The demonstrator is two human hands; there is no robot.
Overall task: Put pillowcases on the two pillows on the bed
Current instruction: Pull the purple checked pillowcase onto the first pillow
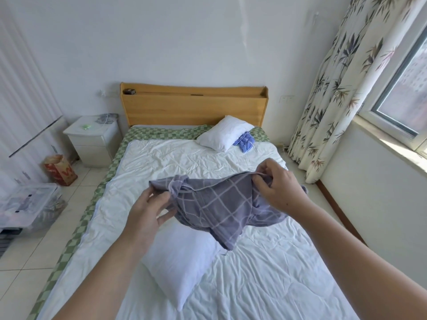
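We are holding the purple checked pillowcase above the bed, left hand and right hand each pinching its upper edge. One bare pillow is lying beneath it, the other pillow near the headboard.

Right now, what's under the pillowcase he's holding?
A bare white pillow lies on the bed below the purple pillowcase, held up by both hands. Its upper edge is hidden by the hanging fabric.

White walls, tiled floor, wooden headboard, sunlit window
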